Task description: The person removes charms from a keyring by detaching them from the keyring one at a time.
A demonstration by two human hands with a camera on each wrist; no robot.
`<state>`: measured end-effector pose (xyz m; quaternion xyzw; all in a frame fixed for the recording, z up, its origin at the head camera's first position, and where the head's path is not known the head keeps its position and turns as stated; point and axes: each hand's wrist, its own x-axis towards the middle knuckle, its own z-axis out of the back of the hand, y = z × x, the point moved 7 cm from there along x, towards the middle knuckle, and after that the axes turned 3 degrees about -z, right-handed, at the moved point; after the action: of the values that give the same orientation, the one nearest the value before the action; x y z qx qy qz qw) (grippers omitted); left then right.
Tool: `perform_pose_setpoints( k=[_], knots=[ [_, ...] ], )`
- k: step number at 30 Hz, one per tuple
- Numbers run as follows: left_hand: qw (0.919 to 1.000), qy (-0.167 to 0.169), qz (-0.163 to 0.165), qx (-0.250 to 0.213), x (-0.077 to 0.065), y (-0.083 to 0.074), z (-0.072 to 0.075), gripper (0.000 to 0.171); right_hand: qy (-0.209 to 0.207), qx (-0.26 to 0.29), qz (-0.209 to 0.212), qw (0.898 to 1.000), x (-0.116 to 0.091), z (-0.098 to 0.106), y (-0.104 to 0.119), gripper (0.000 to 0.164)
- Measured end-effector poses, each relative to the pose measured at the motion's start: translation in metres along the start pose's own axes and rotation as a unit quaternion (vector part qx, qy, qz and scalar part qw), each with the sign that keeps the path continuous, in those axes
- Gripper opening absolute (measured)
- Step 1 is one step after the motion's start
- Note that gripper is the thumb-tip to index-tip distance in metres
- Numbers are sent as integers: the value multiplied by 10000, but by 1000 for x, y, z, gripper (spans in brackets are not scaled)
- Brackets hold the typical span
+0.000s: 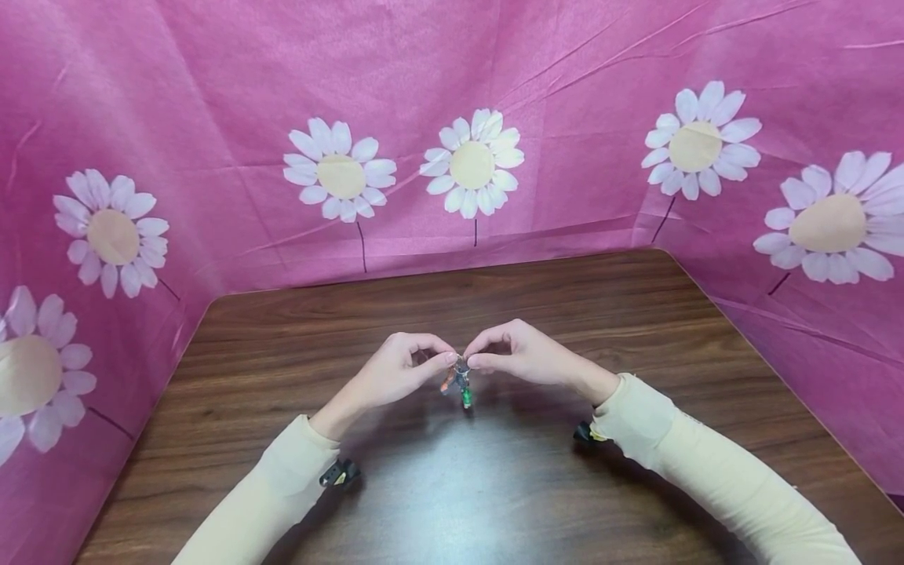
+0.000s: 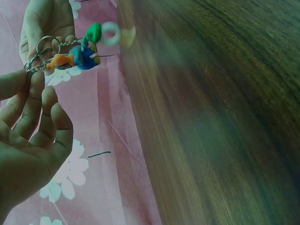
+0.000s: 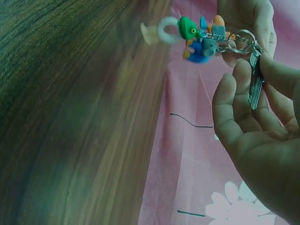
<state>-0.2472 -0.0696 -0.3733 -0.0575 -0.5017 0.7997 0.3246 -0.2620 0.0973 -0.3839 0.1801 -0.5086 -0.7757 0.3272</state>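
Above the table, both hands meet at a keychain whose small charms dangle between them. My left hand (image 1: 397,370) pinches the metal ring end between thumb and forefinger; exactly which link it grips is too small to tell. A silver key (image 3: 256,84) is pinched by my right hand (image 1: 533,355), its blade pointing along the fingers. In the right wrist view, the key ring (image 3: 247,33) carries short chains with a green charm (image 3: 187,28), a blue one (image 3: 199,52) and an orange one (image 3: 219,20). Beyond the green charm hang a whitish ring (image 3: 167,29) and a pale yellow piece.
Under the hands is a dark wood-grain table (image 1: 282,329) with rounded back corners. A pink cloth (image 1: 233,94) printed with white daisies surrounds it at the back and sides. Each cream sleeve has a black wrist device (image 1: 340,474) near the cuff.
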Motion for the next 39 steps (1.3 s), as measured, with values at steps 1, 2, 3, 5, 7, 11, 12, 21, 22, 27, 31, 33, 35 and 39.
perform_pose_setpoints(
  k=[1,2,3,5,7,11,12,21,22,27,31,33,35,39],
  knots=[
    [10000,21,11,-26,0,0,-1,13,-1,-75,6,10000,0,0,0,14],
    [10000,45,20,-55,1,0,-2,13,-5,-122,4,9999,0,0,0,14],
    [9999,66,38,-91,1,0,-2,13,-5,-155,2,9999,-1,0,1,14],
    [9999,93,72,-90,2,0,-3,13,-11,-232,29,9997,-1,0,2,14],
    [9999,111,80,-29,2,-1,-4,13,-29,-309,70,9995,-1,0,2,13],
    [9998,90,136,139,4,-1,-4,13,-55,-399,150,9991,-1,-1,3,13],
    [9997,84,151,174,5,-1,-3,13,-62,-409,157,9990,-1,-1,3,13],
    [9997,22,231,-55,7,3,-1,15,22,-68,37,10000,2,-3,4,15],
    [9997,18,233,-65,6,3,-1,15,37,-16,-1,10000,3,-3,3,15],
    [9994,43,265,-235,6,6,-1,15,116,104,-170,9997,4,-3,0,16],
    [9986,-64,298,-429,5,8,-1,14,85,238,-262,9993,5,-4,0,17],
    [9981,-144,242,-554,5,9,-1,14,14,322,-315,9990,6,-3,-1,17],
    [9973,-223,164,-676,4,8,0,15,-82,424,-360,9984,7,-2,-1,18],
    [9956,-364,103,-855,4,9,2,16,-364,604,-435,9966,8,0,-3,19]
  ],
)
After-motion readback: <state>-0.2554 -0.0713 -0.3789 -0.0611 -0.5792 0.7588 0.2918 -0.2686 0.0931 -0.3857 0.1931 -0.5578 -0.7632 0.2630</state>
